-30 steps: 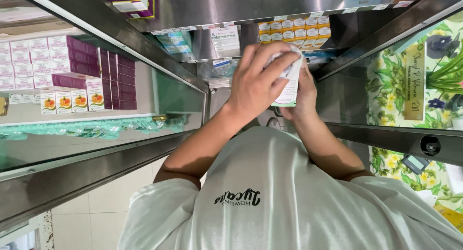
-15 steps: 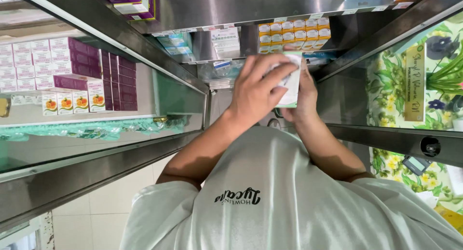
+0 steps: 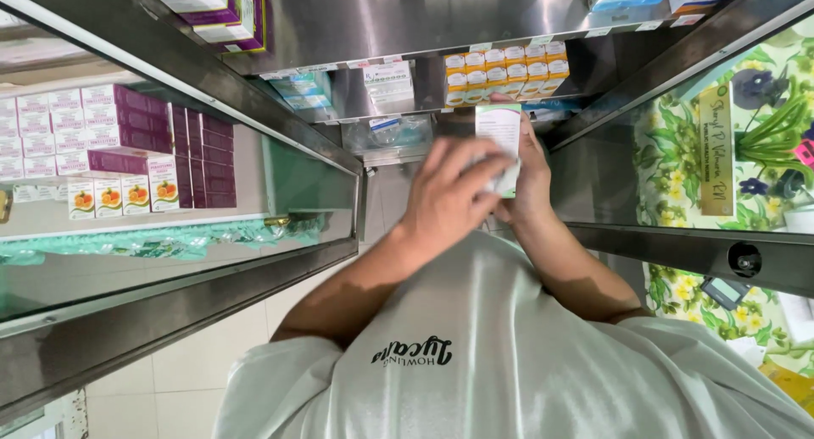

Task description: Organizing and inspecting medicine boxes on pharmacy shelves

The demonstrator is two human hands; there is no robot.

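Two hands meet on one small white cardboard box with a green band [image 3: 500, 138]: our left hand [image 3: 449, 197] wraps its front, our right hand [image 3: 532, 180] grips behind. We hold it before the steel shelf [image 3: 407, 15], beneath stacked orange-and-white cartons [image 3: 507, 69].

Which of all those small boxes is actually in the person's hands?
The white box with a green band, gripped between left hand and right hand; the other boxes sit on shelves.

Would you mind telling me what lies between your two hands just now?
In the head view, a small white box with a green stripe is held between the left hand and the right hand.
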